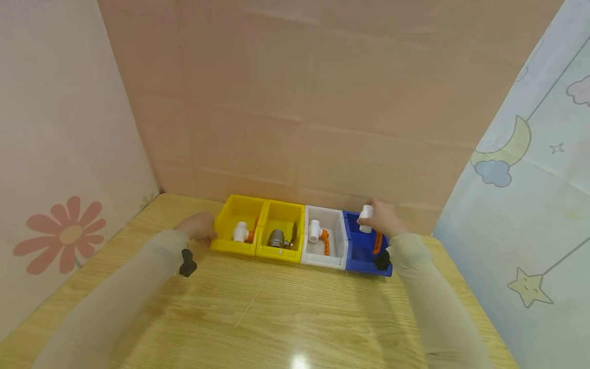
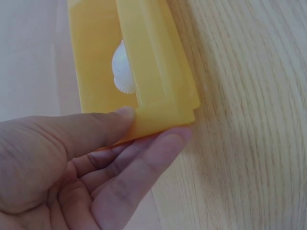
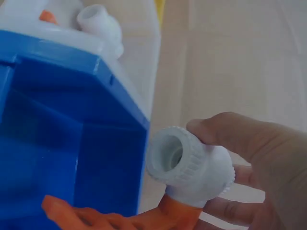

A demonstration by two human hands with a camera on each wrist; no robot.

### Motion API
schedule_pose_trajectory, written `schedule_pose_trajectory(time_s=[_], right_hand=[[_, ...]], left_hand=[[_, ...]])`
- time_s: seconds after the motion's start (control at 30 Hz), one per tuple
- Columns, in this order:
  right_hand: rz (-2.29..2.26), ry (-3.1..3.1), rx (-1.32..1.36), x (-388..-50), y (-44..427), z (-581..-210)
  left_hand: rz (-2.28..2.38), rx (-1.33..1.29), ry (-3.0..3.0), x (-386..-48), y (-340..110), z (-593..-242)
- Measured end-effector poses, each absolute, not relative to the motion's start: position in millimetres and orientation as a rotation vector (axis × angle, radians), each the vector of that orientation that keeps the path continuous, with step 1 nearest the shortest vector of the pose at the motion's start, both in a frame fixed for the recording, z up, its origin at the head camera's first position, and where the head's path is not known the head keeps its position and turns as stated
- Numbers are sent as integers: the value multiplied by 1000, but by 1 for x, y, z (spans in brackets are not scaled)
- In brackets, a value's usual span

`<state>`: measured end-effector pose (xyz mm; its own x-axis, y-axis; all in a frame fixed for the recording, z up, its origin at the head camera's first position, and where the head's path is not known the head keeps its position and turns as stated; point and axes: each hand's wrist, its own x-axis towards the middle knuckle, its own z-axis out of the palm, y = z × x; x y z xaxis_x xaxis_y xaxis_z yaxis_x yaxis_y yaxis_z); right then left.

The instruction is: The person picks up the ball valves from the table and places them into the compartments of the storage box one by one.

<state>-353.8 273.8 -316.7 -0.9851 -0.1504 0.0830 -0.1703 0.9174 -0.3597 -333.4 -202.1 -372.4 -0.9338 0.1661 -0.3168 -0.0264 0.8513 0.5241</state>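
Observation:
My right hand (image 1: 383,217) pinches a white plastic ball valve (image 3: 192,165) with an orange handle (image 3: 129,220), held over the blue bin (image 1: 361,256) at the row's right end. In the right wrist view the thumb lies on the valve's ribbed collar. At the row's left end, my left hand (image 1: 198,227) grips the side wall of the outer yellow bin (image 2: 163,112) between thumb and fingers. Inside that bin lies another white valve (image 1: 240,232), its orange handle partly hidden. The second yellow bin (image 1: 278,255) holds a metal valve (image 1: 276,238).
A white bin (image 1: 323,259) between the yellow and blue ones contains a white valve (image 1: 315,231) with an orange handle. All the bins stand side by side on a wooden table (image 1: 276,307), near the pinkish back curtain (image 1: 299,102). Printed sheets hang at both sides.

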Motion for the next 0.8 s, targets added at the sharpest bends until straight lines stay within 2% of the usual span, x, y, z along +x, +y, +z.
schedule_pose_trajectory(time_s=[0.27, 0.8], right_hand=[[523, -3038, 275, -370, 275, -338], [366, -3137, 240, -383, 268, -364]], left_hand=[[758, 125, 2670, -336, -205, -374], [758, 107, 2681, -336, -206, -375]])
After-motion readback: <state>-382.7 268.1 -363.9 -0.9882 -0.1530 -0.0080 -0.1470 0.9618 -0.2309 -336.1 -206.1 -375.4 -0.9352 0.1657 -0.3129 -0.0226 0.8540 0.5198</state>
